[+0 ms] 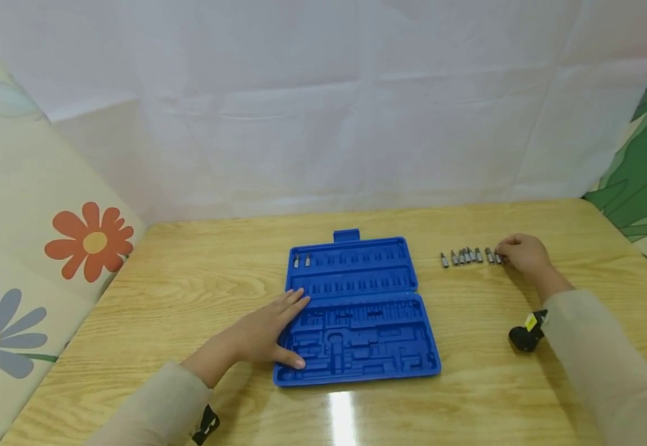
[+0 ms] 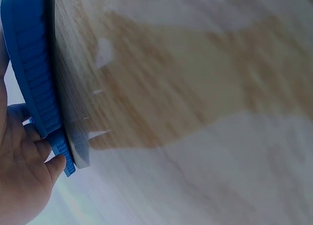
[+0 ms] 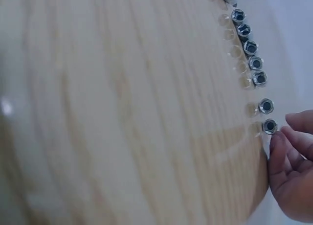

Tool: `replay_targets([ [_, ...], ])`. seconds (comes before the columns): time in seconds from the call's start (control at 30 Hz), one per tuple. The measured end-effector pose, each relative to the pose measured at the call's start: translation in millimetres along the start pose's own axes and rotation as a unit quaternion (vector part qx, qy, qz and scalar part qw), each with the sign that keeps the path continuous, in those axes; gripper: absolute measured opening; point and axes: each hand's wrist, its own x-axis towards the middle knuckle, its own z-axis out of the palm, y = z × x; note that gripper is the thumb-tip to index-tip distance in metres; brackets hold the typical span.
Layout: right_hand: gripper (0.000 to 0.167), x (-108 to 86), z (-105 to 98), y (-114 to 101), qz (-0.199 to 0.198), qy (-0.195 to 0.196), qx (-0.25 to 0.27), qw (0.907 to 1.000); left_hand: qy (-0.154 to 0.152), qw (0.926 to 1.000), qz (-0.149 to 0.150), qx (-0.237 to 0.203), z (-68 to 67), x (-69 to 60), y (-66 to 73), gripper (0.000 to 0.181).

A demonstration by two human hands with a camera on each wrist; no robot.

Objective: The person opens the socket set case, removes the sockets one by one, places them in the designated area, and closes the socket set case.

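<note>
A blue plastic case (image 1: 351,294) lies unfolded on the wooden table, its moulded slots facing up. Two small bit sockets (image 1: 302,261) sit in the upper left slots. My left hand (image 1: 270,325) rests over the case's left edge with fingers spread; the left wrist view shows its fingers against the blue side (image 2: 34,63). To the right of the case stands a row of silver bit sockets (image 1: 466,256) with dark tips. At the row's right end, my right hand (image 1: 525,254) pinches the last bit socket (image 3: 269,126) between thumb and finger, the contact partly hidden.
The wooden table (image 1: 217,260) extends on both sides of the case. A white sheet (image 1: 301,124) hangs behind it, and flower-patterned panels (image 1: 11,186) flank the table. The case's latch tab (image 1: 347,235) sticks out at its far edge.
</note>
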Motion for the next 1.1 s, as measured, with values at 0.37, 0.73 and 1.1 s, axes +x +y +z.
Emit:
replay_targets([
  [0.37, 0.038, -1.4, -4.3, -10.1, 0.016, 0.016, 0.025, 0.9994, 0.003, 1.0, -0.003, -0.004, -2.1, -3.0, 0.4, 0.105],
  [0.73, 0.031, -7.1, 23.9, -38.9, -0.004, -0.061, 0.113, 0.9918, 0.003, 1.0, -0.003, 0.003, -2.7, -2.1, -1.5, 0.105],
  [1.1, 0.035, -21.4, 65.0, -76.5, -0.021, -0.136, 0.089, 0.9864, 0.011, 0.9997, 0.01, 0.018, -0.2, -0.8, 0.6, 0.106],
])
